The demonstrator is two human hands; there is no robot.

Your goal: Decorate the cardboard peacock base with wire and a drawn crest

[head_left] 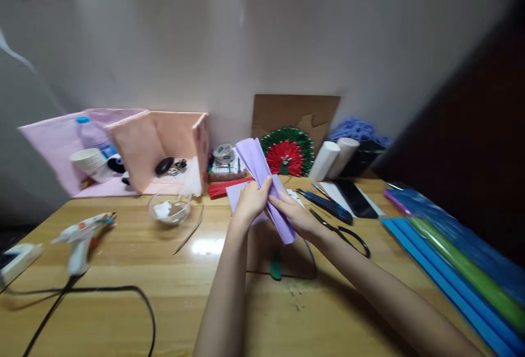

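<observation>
Wooden table [172,313] underneath, brown board [260,261] on it. Purple folded sheet [255,161] sits tilted above the board. Left hand [253,199] and right hand [292,214] are close together, both clamped on its middle. Looks like squeezing folds; best done with edges aligned, even thumb pressure. Green piece [275,265] lies at the board's near edge.

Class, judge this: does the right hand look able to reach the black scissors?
Probably yes: the black scissors lie uncovered close by, though the right hand would first need to release the purple sheet.
</observation>
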